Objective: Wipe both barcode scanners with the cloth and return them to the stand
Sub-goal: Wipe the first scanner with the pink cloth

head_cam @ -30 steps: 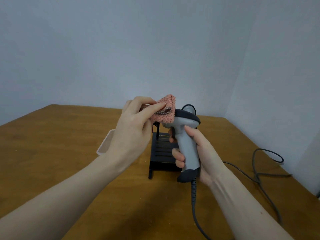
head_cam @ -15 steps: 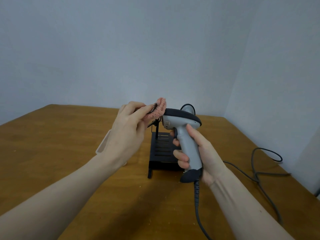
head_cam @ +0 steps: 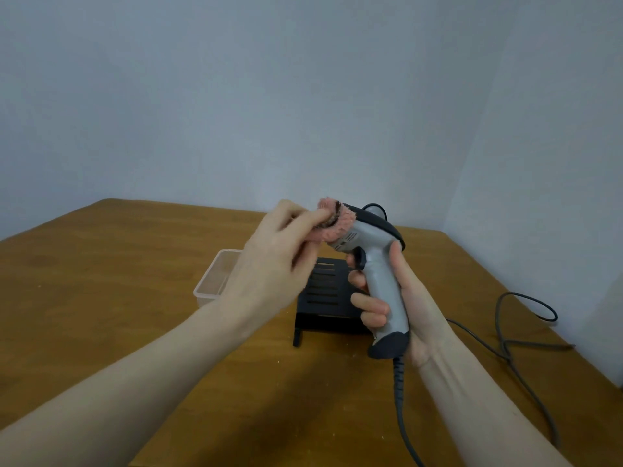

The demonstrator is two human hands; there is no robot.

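Head view: your right hand has its grip wrapped round the grey barcode scanner handle, held above the black stand on the tabletop. Your left hand pinches the pink cloth against the scanner's head.

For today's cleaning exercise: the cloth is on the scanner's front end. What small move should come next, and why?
Probably drag the cloth back along the scanner head: the left hand pinches it only at the nose, while the right hand steadies the handle.
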